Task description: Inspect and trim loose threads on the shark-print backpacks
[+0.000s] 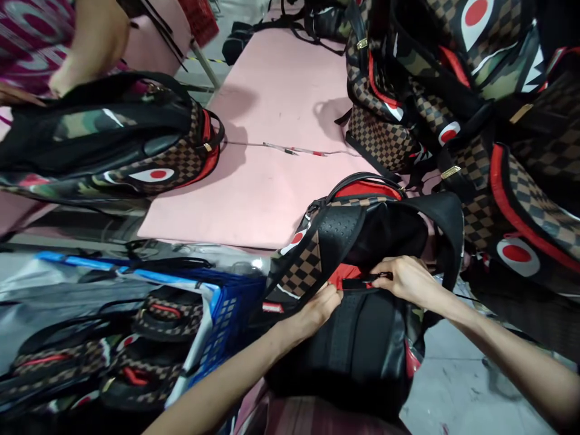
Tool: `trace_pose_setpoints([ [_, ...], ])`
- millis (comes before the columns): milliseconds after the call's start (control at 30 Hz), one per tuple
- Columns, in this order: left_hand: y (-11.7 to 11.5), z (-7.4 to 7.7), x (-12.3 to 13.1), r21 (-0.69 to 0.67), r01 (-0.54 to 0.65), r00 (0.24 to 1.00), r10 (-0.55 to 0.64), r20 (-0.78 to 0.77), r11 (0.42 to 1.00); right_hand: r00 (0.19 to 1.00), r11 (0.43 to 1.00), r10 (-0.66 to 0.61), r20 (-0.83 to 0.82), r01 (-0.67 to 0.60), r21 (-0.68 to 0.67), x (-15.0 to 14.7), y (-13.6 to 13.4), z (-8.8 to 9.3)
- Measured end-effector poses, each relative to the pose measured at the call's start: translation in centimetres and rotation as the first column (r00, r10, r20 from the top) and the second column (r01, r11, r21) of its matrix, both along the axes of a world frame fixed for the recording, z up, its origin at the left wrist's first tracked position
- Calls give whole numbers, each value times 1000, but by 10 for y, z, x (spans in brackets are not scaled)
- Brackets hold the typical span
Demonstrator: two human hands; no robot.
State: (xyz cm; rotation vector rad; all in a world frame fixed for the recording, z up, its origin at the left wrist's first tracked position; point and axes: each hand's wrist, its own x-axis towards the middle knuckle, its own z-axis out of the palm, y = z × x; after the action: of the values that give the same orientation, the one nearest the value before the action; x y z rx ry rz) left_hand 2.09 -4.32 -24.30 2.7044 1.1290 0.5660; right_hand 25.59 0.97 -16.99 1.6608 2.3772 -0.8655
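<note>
A backpack [357, 338] with a black padded back, brown checkered sides and black shoulder straps leans at the table's near edge, its back panel towards me. A slit in that panel shows red lining [345, 273]. With closed fingers, my left hand [321, 309] grips the slit's left edge. My right hand [405, 279] pinches the black zipper edge [365, 282] at the slit's right end; its fingertips partly cover the small dark piece there. The backpack's lower end falls into shadow near my lap.
Matching backpacks pile up on the right [512, 181]. A pink table [272, 103] carries two pens [294, 150] on a cord. At left another person's arm [97, 42] rests on a similar backpack [158, 139]. A blue crate [226, 320] holding several bags stands lower left.
</note>
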Motion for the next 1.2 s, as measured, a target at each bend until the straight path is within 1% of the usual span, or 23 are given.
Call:
trace_pose_setpoints([
  [100, 8, -10, 4, 3, 15, 998, -15, 62, 1000, 998, 996, -21, 53, 25, -84, -12, 10, -1],
  [200, 12, -15, 3, -2, 19, 995, -19, 99, 1000, 993, 992, -20, 117, 34, -121, -23, 18, -4],
  [267, 14, -15, 1, -18, 29, 994, -27, 103, 999, 993, 987, -28, 115, 45, -152, -30, 21, -7],
  [367, 17, -11, -3, -48, 35, 995, -30, 96, 998, 994, 978, -91, 58, 101, -185, -35, 24, -14],
  [467, 20, -6, -4, -48, 32, 995, -28, 97, 998, 987, 972, -159, 23, 161, -173, -33, 27, -18],
  [533, 21, -4, -5, -45, 34, 995, -30, 100, 998, 983, 969, -178, 34, 181, -166, -28, 30, -16],
  [600, 22, -5, -5, -53, 43, 994, -37, 107, 998, 986, 974, -150, 78, 161, -162, -24, 34, -14],
  [733, 21, -12, -4, -80, 59, 992, -50, 112, 995, 991, 982, -10, 134, 34, -184, -23, 42, -12],
  [833, 21, -17, -3, -79, 36, 994, -28, 102, 996, 996, 974, -14, 87, 33, -223, -27, 43, -16],
  [967, 22, -15, -2, -62, 23, 997, -18, 80, 998, 996, 961, -71, -45, 56, -271, -30, 41, -25],
  [1067, 23, -12, -2, -59, 9, 997, -5, 71, 998, 983, 949, -154, -97, 120, -293, -32, 39, -32],
  [1133, 22, -11, -2, -59, -9, 997, 13, 75, 998, 936, 921, -279, -214, 198, -337, -33, 40, -36],
  [1200, 22, -11, -2, -62, -19, 996, 25, 87, 998, 827, 868, -444, -346, 300, -396, -32, 41, -39],
])
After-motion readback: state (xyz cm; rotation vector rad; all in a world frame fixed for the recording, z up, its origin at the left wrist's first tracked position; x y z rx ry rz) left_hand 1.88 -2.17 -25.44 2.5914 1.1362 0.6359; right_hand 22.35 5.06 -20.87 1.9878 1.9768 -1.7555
